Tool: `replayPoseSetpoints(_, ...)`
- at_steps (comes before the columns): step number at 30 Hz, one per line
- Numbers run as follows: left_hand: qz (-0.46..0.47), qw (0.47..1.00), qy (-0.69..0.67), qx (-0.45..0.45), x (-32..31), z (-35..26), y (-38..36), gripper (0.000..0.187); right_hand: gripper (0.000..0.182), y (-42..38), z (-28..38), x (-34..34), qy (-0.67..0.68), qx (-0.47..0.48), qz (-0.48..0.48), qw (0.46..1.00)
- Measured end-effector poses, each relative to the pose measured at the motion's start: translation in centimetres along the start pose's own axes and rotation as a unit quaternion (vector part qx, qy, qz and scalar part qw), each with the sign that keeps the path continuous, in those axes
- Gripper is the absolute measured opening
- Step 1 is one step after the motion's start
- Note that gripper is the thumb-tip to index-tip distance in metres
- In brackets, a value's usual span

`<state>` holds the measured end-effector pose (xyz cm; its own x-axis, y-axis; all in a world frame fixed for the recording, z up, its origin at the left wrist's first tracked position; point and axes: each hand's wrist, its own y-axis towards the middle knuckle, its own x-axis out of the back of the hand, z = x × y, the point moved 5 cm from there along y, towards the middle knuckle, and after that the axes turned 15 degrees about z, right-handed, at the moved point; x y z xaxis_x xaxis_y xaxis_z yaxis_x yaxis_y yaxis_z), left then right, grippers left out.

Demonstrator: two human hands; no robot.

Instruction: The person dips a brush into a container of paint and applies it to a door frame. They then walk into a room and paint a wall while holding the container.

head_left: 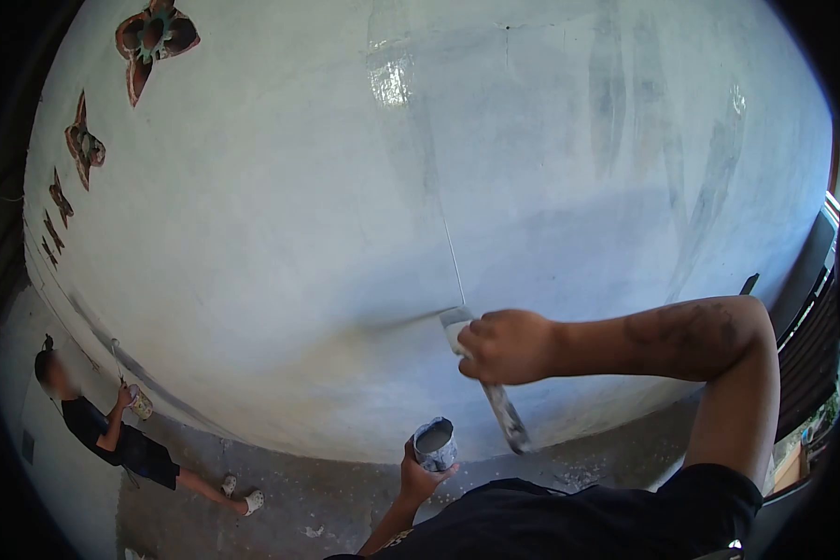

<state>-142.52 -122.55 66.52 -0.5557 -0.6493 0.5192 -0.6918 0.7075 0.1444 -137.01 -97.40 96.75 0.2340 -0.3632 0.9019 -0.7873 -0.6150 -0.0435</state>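
My right hand (511,345) is closed around a paintbrush (508,420), its pale, stained handle sticking out below the fist. The brush's wide head points up and left and meets the pale wall (299,205), or comes very near it. A thin light line runs down the wall to the brush tip. Lower down, my left hand (420,479) grips a small paint-smeared cup (436,446) from below and the side. Grey liquid shows inside the cup, which is held close to my body, below the brush.
Several dark flower-shaped openings (157,39) run down the wall's left side. At lower left a person (103,425) in dark clothes holds a container (140,403) near the wall. The floor (280,523) is grey and speckled. Dark slats (807,327) stand at the right.
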Motion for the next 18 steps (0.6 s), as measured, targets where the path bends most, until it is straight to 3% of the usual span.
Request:
replayPoseSetpoints(1, 0.001, 1.000, -0.001, 0.000, -0.2, -0.2, 0.2, 0.099, 0.011, -0.1, -1.3, 0.4, 0.090, -0.043, 0.078, 0.992)
replayPoseSetpoints(3, 0.000, 1.000, 0.002, -0.003, 0.3, -0.7, -0.3, 0.099, 0.024, -0.5, -5.4, 3.4, 0.164, -0.107, 0.083, 0.977)
replayPoseSetpoints(4, 0.003, 1.000, 0.001, -0.004, 0.3, -0.6, -0.4, 0.099, 0.030, -1.4, -7.7, 5.4, 0.194, -0.135, 0.042, 0.971)
replayPoseSetpoints(5, 0.001, 1.000, 0.008, 0.007, 0.4, -0.3, -0.5, 0.099, 0.027, -2.4, -10.3, 7.4, 0.197, -0.096, -0.057, 0.974)
replayPoseSetpoints(7, 0.000, 1.000, 0.013, 0.015, 0.5, -0.2, -1.0, 0.100, 0.018, -3.7, -14.6, 13.0, 0.228, -0.094, -0.095, 0.964)
replayPoseSetpoints(9, -0.002, 1.000, 0.009, 0.025, 0.5, 0.2, -1.1, 0.103, 0.013, -6.2, -16.6, 19.1, 0.074, -0.159, -0.168, 0.970)
replayPoseSetpoints(11, -0.003, 1.000, -0.001, 0.021, 0.3, 0.8, -1.3, 0.102, 0.018, -8.6, -19.8, 22.7, 0.033, -0.232, -0.231, 0.944)
replayPoseSetpoints(13, -0.004, 1.000, -0.011, 0.023, 0.5, 0.7, -1.2, 0.101, 0.012, -9.7, -18.7, 28.9, 0.071, -0.222, -0.232, 0.944)
replayPoseSetpoints(14, 0.002, 1.000, -0.005, 0.022, 0.6, 0.4, -1.1, 0.101, 0.012, -10.1, -19.0, 30.0, 0.076, -0.179, -0.304, 0.933)
replayPoseSetpoints(17, 0.014, 1.000, -0.005, 0.015, 0.8, 0.8, -1.0, 0.101, 0.012, -9.5, -17.7, 31.8, 0.016, -0.181, -0.301, 0.936)
replayPoseSetpoints(18, 0.016, 1.000, -0.008, 0.010, 0.7, 1.0, -1.3, 0.102, 0.012, -8.4, -17.2, 31.1, -0.060, -0.193, -0.266, 0.943)
